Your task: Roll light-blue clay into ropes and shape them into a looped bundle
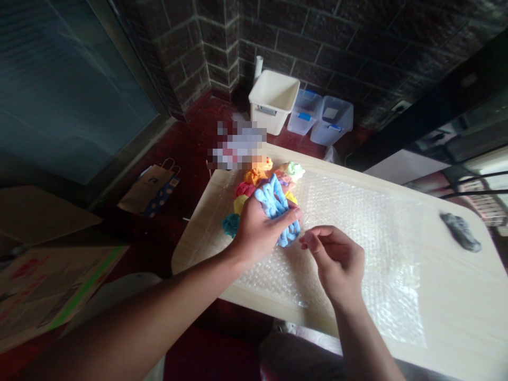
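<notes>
My left hand (257,225) is closed around a light blue soft bundle (273,196) with rope-like folds, its thumb pressed across the front. The bundle is held above the table; its exact kind is unclear. Just right of it, my right hand (337,259) has thumb and fingertips pinched together, apart from the bundle. Whatever those fingertips hold, if anything, is too small to make out. Behind the left hand lie several crumpled soft pieces: orange (256,174), red (245,189), teal (230,225), pale green (294,170) and yellow (291,197). The left hand partly hides them.
Bubble wrap (357,233) covers much of the pale wooden table (448,286). A grey crumpled piece (460,232) lies at the table's right end. On the floor stand a cream bin (273,100), clear boxes (331,121), a paper bag (145,188) and a cardboard box (51,280).
</notes>
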A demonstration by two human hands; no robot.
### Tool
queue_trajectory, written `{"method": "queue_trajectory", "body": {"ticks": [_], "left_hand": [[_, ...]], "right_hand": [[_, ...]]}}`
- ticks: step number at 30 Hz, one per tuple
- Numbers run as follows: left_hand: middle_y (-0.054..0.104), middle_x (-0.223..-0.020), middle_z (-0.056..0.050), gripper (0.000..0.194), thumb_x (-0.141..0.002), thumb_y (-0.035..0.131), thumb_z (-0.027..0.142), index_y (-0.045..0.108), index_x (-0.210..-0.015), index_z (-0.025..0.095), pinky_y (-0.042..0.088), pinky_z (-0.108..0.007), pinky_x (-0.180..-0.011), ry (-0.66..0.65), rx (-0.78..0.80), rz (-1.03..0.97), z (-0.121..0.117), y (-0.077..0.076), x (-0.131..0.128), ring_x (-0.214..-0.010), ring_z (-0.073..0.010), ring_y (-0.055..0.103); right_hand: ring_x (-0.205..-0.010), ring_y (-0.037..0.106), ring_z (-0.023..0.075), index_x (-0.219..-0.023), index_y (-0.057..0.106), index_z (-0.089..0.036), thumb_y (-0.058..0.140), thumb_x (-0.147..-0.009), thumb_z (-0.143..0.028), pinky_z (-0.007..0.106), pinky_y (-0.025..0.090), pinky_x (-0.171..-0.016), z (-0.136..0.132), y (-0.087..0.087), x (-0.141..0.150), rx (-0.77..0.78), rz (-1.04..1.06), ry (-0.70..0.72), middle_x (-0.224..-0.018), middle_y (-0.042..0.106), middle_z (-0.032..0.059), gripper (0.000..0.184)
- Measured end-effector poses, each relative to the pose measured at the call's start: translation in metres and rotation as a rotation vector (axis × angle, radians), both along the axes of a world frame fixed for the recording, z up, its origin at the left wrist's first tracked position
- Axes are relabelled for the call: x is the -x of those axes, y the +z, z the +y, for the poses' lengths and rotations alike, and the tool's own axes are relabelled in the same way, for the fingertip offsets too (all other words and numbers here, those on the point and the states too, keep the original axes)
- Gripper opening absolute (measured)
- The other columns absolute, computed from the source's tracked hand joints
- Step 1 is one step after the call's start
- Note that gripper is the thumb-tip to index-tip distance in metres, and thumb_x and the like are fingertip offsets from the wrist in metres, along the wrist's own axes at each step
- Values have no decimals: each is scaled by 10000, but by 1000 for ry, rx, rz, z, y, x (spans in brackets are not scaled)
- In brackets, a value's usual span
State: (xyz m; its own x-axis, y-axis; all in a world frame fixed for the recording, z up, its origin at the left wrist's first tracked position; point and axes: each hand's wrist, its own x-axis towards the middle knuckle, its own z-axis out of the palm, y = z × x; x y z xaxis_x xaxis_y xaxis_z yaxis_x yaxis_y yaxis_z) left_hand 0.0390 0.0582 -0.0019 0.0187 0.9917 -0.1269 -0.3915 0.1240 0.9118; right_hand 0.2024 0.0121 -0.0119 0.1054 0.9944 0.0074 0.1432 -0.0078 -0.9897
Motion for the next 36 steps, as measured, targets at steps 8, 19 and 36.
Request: {"method": "queue_trajectory", "body": {"ticks": [8, 19, 36], "left_hand": [[742, -872, -30, 390, -750, 906, 272, 655, -1029, 167, 598, -259, -636, 46, -13, -110, 9, 4, 4, -695, -153, 721], [720, -815, -25, 255, -796, 867, 252, 681, -951, 173, 605, -285, -620, 35, -37, -76, 9, -1, 4, -679, -168, 715], [717, -881, 0, 495, -691, 948, 257, 672, -1096, 181, 635, -310, -702, -27, 102, -279, 11, 5, 4, -710, -150, 723]], "right_hand": [[-555, 545, 130, -798, 786, -210, 763, -949, -366, 247, 392, -512, -3, 8, -10, 131, 401, 279, -617, 694, 18, 218], [-528, 634, 141, -917, 865, -191, 675, -910, -112, 253, 454, -527, -8, 34, -8, 194, 294, 824, -641, 774, 57, 206], [-496, 455, 108, -647, 719, -167, 681, -985, -421, 255, 313, -474, 2, 18, -24, 196, -74, 464, -535, 554, -7, 425]]}}
